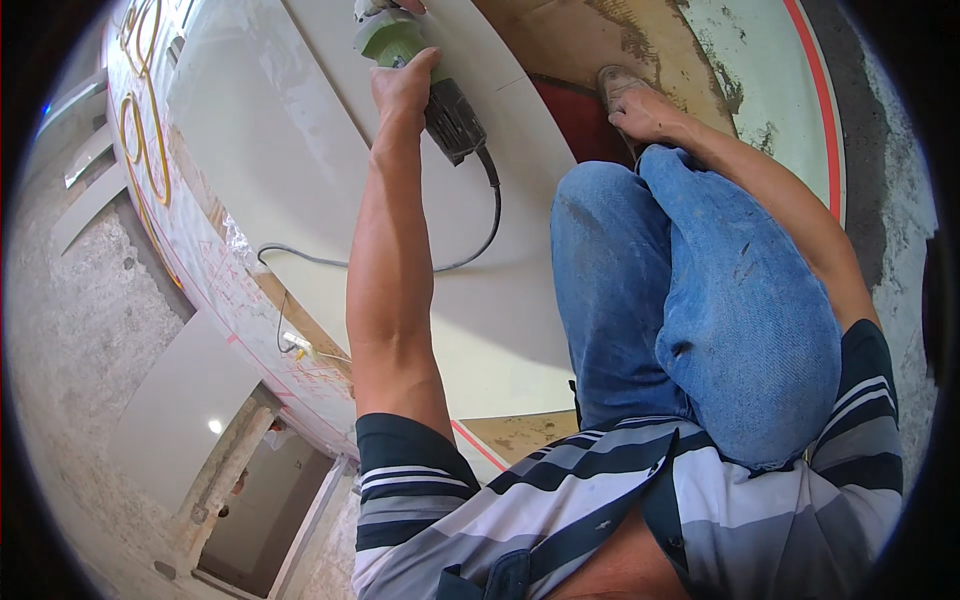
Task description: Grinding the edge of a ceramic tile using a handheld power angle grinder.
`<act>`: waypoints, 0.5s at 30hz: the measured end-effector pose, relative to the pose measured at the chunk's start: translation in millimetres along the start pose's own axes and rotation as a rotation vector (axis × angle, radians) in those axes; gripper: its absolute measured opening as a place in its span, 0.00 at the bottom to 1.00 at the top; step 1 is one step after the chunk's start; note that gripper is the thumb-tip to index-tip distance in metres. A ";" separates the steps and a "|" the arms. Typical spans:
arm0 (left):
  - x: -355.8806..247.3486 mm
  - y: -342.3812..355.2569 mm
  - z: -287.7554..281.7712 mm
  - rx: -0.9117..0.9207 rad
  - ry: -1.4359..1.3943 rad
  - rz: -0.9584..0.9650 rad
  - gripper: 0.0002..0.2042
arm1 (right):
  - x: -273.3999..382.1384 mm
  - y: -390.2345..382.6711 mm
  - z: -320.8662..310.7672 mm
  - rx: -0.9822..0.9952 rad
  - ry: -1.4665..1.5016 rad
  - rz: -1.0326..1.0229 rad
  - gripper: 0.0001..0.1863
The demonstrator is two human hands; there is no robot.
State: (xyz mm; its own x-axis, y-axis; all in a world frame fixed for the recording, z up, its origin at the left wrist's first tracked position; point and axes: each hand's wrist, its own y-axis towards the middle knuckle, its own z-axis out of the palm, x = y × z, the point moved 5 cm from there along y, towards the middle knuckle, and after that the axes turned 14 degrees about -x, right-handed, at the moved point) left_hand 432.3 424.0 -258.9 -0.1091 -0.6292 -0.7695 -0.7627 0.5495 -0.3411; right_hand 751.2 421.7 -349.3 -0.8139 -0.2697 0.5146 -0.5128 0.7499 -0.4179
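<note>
My left hand (405,85) is wrapped round the body of a green-and-black power cutter (455,120), which lies over large pale panels. A black cord (495,205) runs from the cutter's rear and curves left across the panel (300,180). At the top edge, a fingertip (411,5) shows next to the cutter's front; whose it is I cannot tell. My right hand (648,112) is down by a dusty brown shoe (622,82), in front of my bent knee. Its fingers are curled in, and whatever they hold is hidden.
Brown board (570,45) with dark smears and a red patch (580,118) lie beyond the panels. A red stripe (825,100) edges the pale sheet at right. Left are a white plug connector (297,342), a yellow hose (130,130) and marked plastic sheeting (225,270). Grey panels (190,400) lie farther left.
</note>
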 end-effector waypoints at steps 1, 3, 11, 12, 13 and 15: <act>0.8 -3.5 1.9 0.013 0.000 -0.011 0.22 | -6.2 0.3 1.3 -0.001 -0.005 0.002 0.18; 2.0 -5.0 -1.6 0.010 0.007 -0.017 0.22 | -1.3 -0.7 2.0 0.144 -0.015 0.057 0.20; 4.9 -4.7 -3.4 0.007 0.016 -0.025 0.23 | 4.1 1.0 -2.0 0.122 -0.036 0.029 0.20; 5.2 -5.7 -3.6 0.002 0.007 -0.020 0.23 | 2.1 1.9 -2.7 0.141 -0.032 0.078 0.20; 6.0 -9.0 -4.4 0.011 0.021 0.011 0.23 | 2.6 -1.0 -2.1 0.134 -0.040 0.071 0.20; -1.3 -11.3 -1.9 0.004 0.009 0.063 0.23 | 2.2 -2.6 -0.5 0.057 -0.017 -0.106 0.19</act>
State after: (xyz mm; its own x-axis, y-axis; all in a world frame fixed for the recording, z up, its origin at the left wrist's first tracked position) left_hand 439.9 417.6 -253.0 -0.1627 -0.5984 -0.7845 -0.7519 0.5901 -0.2941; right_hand 750.8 419.4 -346.7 -0.7585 -0.3561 0.5458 -0.6105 0.6813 -0.4038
